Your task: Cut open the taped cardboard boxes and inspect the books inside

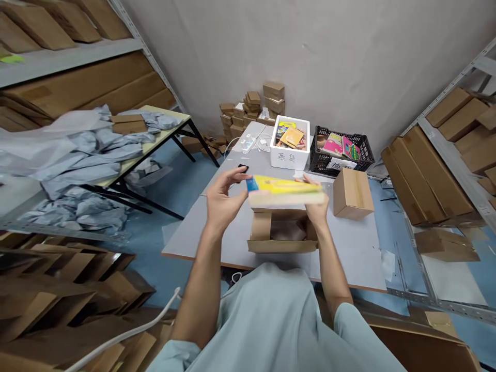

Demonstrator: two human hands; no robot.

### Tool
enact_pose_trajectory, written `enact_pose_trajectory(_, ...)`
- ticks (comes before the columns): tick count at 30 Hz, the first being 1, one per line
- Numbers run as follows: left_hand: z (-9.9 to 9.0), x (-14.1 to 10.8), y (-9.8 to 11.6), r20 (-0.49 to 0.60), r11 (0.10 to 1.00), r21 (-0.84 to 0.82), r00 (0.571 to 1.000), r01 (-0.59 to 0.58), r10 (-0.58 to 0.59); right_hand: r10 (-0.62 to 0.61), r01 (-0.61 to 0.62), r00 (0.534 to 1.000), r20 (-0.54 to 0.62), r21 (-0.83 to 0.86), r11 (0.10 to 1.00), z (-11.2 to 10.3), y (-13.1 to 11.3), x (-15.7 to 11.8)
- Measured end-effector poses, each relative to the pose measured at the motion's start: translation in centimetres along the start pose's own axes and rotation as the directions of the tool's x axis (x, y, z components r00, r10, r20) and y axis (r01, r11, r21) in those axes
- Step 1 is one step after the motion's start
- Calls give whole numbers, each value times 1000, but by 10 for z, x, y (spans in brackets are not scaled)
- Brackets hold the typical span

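Both hands are up at a yellow book (287, 187), raised just above the far side of the open carton (282, 247), which sits on the table (194, 240). The left hand (225, 199), beyond the carton's left side, pinches the book's blue end between thumb and forefinger, the fingertips only slightly parted, with the book's corner between them. The right hand (316, 200), above the carton's right end, is wrapped around the book's other end, with fingers (309, 179) curled over the far edge and the palm against the near side. The book lies roughly level, its pale edge toward the wearer; blur hides its print and whether it is one book or several. Inside the carton there is something dark and brownish, too indistinct to name.

To the right of the open carton and slightly beyond it stands a closed cardboard box (352, 194). Straight beyond the carton is a white foam box (290, 158) holding books; beyond it to the right, a black crate (318, 163) holds more books. A small dark object (243, 168) lies beyond the carton to the left, with a white power strip (247, 143) farther out.
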State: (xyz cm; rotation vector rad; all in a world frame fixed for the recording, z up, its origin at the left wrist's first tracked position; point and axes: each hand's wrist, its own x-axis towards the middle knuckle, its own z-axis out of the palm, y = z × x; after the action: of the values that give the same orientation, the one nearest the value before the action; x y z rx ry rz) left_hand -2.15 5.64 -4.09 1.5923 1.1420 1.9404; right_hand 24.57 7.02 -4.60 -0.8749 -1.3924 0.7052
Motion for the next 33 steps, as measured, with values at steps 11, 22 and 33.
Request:
enact_pose_trajectory(11,7,6,17,256,994,53,961,97,-108,460,-478,878,131,260,839,-8,7,12)
enact_pose_trajectory(22,37,36,-2,201,982,161,971,102,-133,753,-888,433,495,381,259,21,43,-27)
enact_pose_trajectory(33,33,-63,-52,389,728,-13,674,686,-628,690,-604,724,23,504,617,-27,48,-101)
